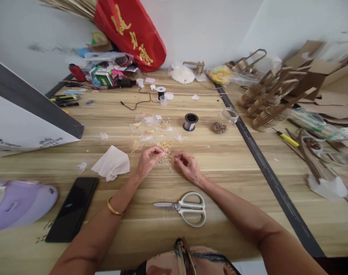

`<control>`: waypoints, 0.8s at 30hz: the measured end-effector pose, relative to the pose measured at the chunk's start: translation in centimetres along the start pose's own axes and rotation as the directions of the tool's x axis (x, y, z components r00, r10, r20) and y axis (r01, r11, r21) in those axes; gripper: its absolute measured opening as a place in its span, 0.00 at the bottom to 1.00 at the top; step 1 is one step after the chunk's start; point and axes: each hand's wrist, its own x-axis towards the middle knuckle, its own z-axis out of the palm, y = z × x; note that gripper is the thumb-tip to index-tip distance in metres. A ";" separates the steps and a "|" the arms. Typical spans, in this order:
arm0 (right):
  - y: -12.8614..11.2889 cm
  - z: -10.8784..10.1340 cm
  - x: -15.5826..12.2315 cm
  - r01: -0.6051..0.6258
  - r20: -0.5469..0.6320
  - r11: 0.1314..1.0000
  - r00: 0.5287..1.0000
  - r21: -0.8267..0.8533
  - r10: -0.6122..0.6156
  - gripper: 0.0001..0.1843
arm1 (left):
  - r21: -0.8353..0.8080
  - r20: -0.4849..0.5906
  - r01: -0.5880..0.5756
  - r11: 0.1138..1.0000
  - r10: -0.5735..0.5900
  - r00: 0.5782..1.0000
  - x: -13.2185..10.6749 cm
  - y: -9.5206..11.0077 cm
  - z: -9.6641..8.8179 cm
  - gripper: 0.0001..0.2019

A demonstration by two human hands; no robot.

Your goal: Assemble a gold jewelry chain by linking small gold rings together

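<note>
Over the middle of the wooden table, my left hand (150, 160) has its thumb and forefinger pinched together; what lies between the tips is too small to make out. Close to its right, my right hand (188, 165) is curled with fingertips pressed together, and its hold is likewise too tiny to name. Between and behind both hands spread loose gold and silver beads (165, 147), with small clear packets of gold pieces (149, 131) further back. A spool of thin wire (190, 122) stands upright behind my right hand. Scissors with pale handles (192, 209) lie nearer to me.
A black phone (72, 210) and a crumpled tissue (112, 163) lie left. A jar of beads (219, 127) stands right of the spool. Small wooden baskets (265, 99) and a yellow cutter (288, 139) are further right. A large white box (28, 114) juts in from the left.
</note>
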 end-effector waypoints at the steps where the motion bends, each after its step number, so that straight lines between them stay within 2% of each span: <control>1: 0.0 0.0 0.0 -0.002 0.002 1.000 1.000 -0.012 0.002 0.08 | 0.046 -0.003 -0.034 0.998 0.035 0.999 0.0 0.2 0.1 0.07; 3: -0.2 0.0 0.0 -0.007 0.007 0.999 1.000 -0.033 0.008 0.09 | 0.165 -0.027 -0.099 0.981 0.105 0.994 -0.1 0.4 0.2 0.06; 5: -0.3 -0.1 0.1 -0.010 0.006 0.999 1.000 -0.045 0.011 0.09 | 0.206 -0.042 -0.114 0.972 0.126 0.991 -0.1 0.5 0.3 0.06; 10: -0.5 -0.1 0.1 0.003 0.007 0.998 1.000 -0.057 -0.002 0.08 | 0.053 -0.002 -0.011 0.999 0.011 1.000 -0.1 0.5 0.4 0.07; 19: -0.4 0.0 0.0 -0.009 -0.001 1.000 1.000 -0.022 0.009 0.11 | 0.051 0.052 -0.004 0.999 0.001 0.999 -0.1 0.0 0.7 0.07; 24: -0.7 0.0 0.1 0.037 -0.006 0.999 0.999 -0.001 -0.037 0.14 | 0.032 0.055 0.033 0.999 -0.034 0.998 -0.2 0.1 0.9 0.07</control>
